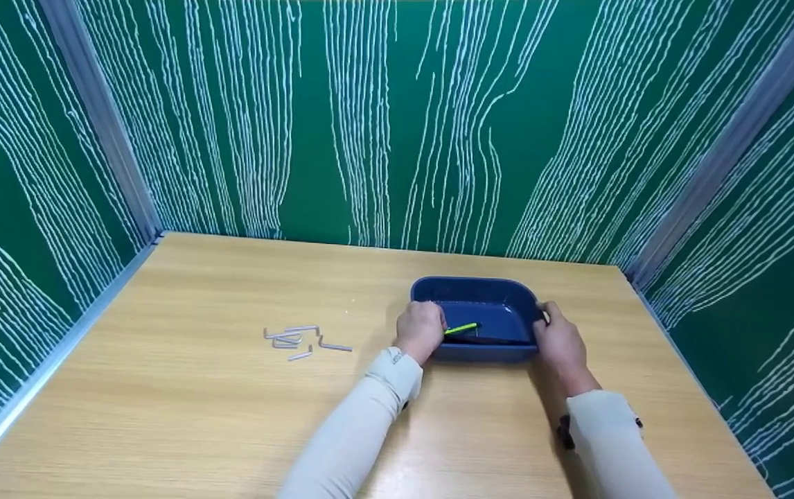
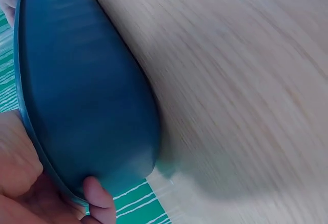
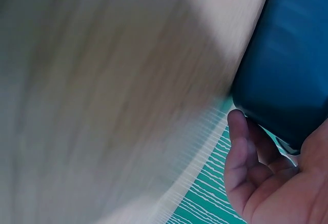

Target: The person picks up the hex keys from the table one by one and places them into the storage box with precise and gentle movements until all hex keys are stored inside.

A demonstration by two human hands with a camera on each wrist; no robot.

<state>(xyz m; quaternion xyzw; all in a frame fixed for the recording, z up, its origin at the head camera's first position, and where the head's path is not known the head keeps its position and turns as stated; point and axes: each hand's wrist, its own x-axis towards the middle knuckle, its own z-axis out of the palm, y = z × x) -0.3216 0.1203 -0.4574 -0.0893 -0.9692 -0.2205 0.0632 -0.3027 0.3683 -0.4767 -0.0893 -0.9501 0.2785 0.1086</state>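
While the bin (image 1: pixel 483 354) is gripped at both ends over the right half of the tabletop (image 1: pixel 196 416), the step in hand is judged to be a handling of the bin itself rather than of its contents. Its left end is grasped by the left hand (image 1: pixel 421 327), curled over the rim, with a fingertip shown against the outer wall in the left wrist view. Its right end is grasped by the right hand (image 1: pixel 563 346), whose fingers are bent about the rim there. For any next move of the bin, an even, matched hold is probably called for, so that it is kept level and the green stick (image 1: pixel 463 328) inside is not sent sliding. The grey rods (image 1: pixel 289 339), well to the left, are touched by neither hand.

One end of the stick is hidden by the left hand, so whether it is touched cannot be told. Along the near inner wall a dark strip (image 1: pixel 490 340) is seen, but it cannot be made out as object or shadow. Whether the base is fully rested on the tabletop is unclear. In both wrist views the bin is cut off and its inside is not shown; the rods, overlapped, cannot be counted surely.
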